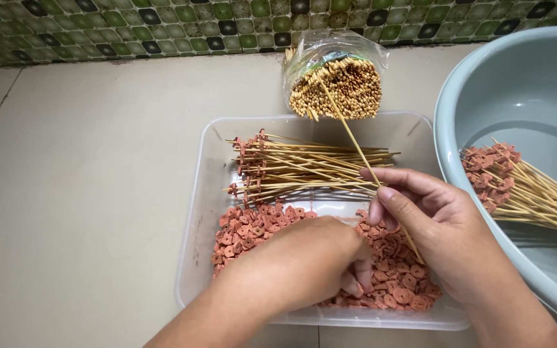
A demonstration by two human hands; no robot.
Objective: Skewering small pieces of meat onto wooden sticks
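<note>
My right hand [439, 225] pinches a bare bamboo skewer [349, 132] that slants up toward the bag of skewers. My left hand [304, 261] reaches down into a heap of small reddish-brown sausage slices [253, 229] in a clear plastic tray [204, 193], its fingertips closed among the slices. At the far end of the tray lies a stack of loaded skewers [304, 169], each with a few slices at its left tip.
A clear bag of unused bamboo skewers [336, 80] stands behind the tray, ends facing me. A large grey-blue basin [510, 84] on the right holds more loaded skewers [523, 183]. Beige floor tiles spread left; a green mosaic wall runs along the back.
</note>
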